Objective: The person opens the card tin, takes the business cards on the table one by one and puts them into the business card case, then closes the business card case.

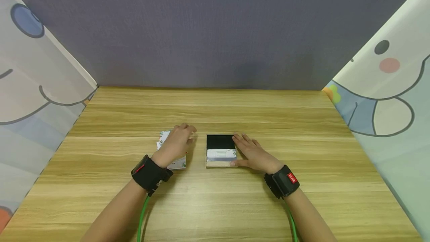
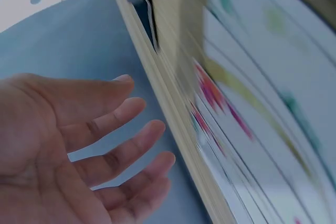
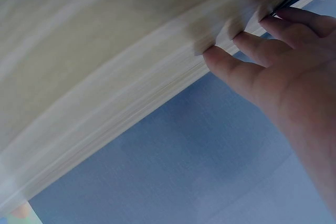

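Nearest, the left forearm (image 1: 119, 212) leads to an empty, loosely bent left hand (image 1: 176, 141) over white, flower-printed paper cards (image 1: 178, 164) on the wood-grain tabletop (image 1: 218, 204); rightward sits a flat, squarish black-and-white box (image 1: 220, 144), its right edge touched by the relaxed, spread fingers of the nearer right hand (image 1: 253, 155).

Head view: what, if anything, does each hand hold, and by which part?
The left hand holds nothing; the right hand grips nothing either, merely touching the box along its right side.
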Motion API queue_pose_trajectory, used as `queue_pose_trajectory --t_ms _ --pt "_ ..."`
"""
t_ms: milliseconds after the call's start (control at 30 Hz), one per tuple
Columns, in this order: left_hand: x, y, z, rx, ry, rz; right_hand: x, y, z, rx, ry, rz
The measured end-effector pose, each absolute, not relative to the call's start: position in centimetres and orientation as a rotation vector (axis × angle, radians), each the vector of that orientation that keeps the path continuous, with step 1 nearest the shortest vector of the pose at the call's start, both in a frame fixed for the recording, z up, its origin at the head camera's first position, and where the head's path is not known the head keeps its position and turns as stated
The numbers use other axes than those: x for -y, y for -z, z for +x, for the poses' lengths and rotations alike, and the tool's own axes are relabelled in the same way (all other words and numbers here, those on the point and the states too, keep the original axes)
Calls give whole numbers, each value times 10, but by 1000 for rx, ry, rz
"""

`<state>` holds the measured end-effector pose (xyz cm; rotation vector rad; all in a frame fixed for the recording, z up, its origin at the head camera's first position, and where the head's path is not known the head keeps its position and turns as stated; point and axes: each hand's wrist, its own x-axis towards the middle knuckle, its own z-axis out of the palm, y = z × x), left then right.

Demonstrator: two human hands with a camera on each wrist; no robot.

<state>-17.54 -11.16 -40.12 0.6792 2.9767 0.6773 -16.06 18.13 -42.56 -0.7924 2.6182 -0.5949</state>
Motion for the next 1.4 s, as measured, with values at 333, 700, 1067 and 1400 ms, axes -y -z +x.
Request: queue_pose_trajectory --t_ms 333,700,1067,1400 --pt "142 398 -180 -3049 -582 434 -182 425 -160 -2627 595 -792" --pt "162 404 -179 -3045 -553 350 -182 425 -161 -2624 591 -794" --pt "165 406 -182 -3051 -517 319 -182 425 -162 -2619 607 -801" --pt "167 410 -183 -3072 -543 374 -182 425 -162 -2619 600 -797"
